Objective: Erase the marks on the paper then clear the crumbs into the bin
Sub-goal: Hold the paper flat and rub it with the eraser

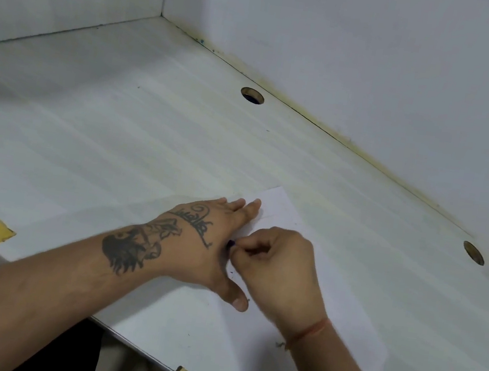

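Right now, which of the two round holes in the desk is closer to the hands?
The right hole, at the frame's right edge beyond the paper. The other hole lies farther back along the wall, well beyond both hands.

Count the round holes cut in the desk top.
2. One hole lies near the back wall, beyond the hands; the other hole sits at the far right. The arms could hide more.

tattooed left hand [197, 241], orange thread at right wrist [309, 331].
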